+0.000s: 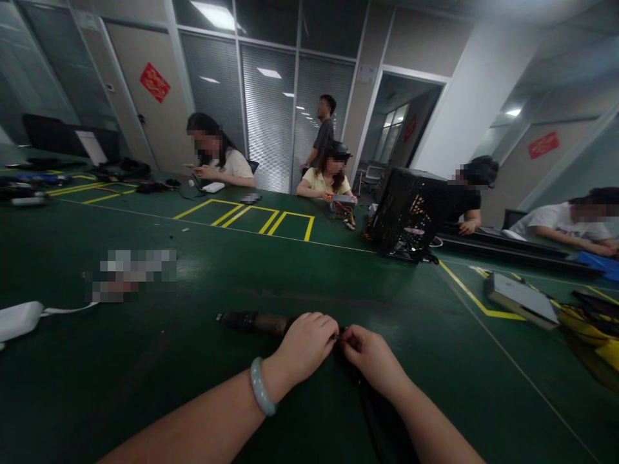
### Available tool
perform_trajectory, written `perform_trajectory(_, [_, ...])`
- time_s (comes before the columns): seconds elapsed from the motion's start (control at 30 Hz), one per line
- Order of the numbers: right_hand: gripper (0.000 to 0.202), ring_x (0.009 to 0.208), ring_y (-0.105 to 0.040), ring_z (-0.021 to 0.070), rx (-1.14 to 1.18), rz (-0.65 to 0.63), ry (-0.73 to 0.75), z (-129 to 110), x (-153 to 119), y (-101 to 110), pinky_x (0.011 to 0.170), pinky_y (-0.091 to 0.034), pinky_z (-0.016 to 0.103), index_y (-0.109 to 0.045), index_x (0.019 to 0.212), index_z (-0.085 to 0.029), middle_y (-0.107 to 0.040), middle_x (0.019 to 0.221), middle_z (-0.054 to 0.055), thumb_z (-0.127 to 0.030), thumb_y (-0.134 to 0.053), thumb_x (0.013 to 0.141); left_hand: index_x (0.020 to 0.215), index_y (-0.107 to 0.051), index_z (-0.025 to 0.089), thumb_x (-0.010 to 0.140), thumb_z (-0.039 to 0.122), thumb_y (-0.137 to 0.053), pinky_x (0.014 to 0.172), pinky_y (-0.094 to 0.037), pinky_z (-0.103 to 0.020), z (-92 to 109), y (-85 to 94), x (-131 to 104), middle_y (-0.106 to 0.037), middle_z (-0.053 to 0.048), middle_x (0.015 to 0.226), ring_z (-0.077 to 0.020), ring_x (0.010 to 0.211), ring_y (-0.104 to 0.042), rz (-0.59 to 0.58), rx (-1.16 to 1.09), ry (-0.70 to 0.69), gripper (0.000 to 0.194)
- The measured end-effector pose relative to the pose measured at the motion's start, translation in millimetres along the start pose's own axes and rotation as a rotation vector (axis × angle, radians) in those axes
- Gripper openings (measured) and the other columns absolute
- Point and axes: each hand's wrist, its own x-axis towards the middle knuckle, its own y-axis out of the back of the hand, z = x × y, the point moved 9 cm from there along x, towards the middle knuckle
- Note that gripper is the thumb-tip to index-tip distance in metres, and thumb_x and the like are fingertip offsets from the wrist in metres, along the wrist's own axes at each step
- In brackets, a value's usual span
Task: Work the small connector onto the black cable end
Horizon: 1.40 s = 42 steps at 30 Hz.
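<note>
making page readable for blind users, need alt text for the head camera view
A person's left hand lies over a dark cylindrical tool on a green table, the right hand curled close beside it. Beyond are yellow lines, a black perforated case and several people.

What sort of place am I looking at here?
Probably a shared workroom in an office: a large green tabletop is marked out with yellow lines, what looks like a black computer case stands on it, and glass partitions with blinds rise behind.
</note>
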Motion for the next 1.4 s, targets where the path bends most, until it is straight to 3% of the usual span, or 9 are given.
perform_trajectory(0.63, [0.011, 0.064, -0.057, 0.0136, 0.056, 0.024, -0.032, 9.2, 2.8, -4.6, 0.060, -0.039, 0.022, -0.063, 0.081, -0.019, -0.062, 0.069, -0.001, -0.024, -0.053, 0.084, 0.106, -0.067, 0.026, 0.088, 0.015, -0.060, 0.092, -0.042, -0.035, -3.4, 1.4, 2.5, -0.069, 0.001, 0.104, -0.0184, 0.101, -0.060, -0.022, -0.015, -0.111, 0.021])
perform_trajectory(0.83, [0.011, 0.066, -0.059, 0.0141, 0.039, -0.011, -0.020, 6.2, 2.8, -5.6, 0.060, -0.039, 0.022, -0.063, 0.080, -0.020, -0.064, 0.071, -0.001, -0.023, -0.053, 0.084, 0.109, -0.062, 0.025, 0.089, 0.016, -0.059, 0.089, -0.043, -0.035, -4.2, 2.5, 0.8, -0.067, 0.000, 0.103, -0.0190, 0.099, -0.059, -0.022, -0.044, -0.064, 0.021])
perform_trajectory(1.0, [0.010, 0.067, -0.060, 0.0139, 0.019, -0.019, -0.016, 6.4, 2.4, -5.6, 0.062, -0.039, 0.022, -0.064, 0.083, -0.021, -0.066, 0.074, -0.002, -0.022, -0.053, 0.084, 0.100, -0.059, 0.021, 0.087, 0.017, -0.061, 0.087, -0.045, -0.035, -10.9, -1.5, 0.2, -0.064, -0.001, 0.098, -0.0193, 0.095, -0.058, -0.018, -0.034, 0.008, 0.013])
perform_trajectory(1.4, [0.011, 0.066, -0.059, 0.0140, -0.027, -0.026, -0.015, 7.5, 3.5, -5.0, 0.061, -0.038, 0.023, -0.064, 0.081, -0.021, -0.064, 0.072, -0.002, -0.021, -0.053, 0.084, 0.101, -0.063, 0.022, 0.087, 0.016, -0.060, 0.092, -0.043, -0.036, -3.9, -1.0, 0.4, -0.067, -0.002, 0.105, -0.0204, 0.102, -0.058, -0.027, -0.027, -0.054, 0.015])
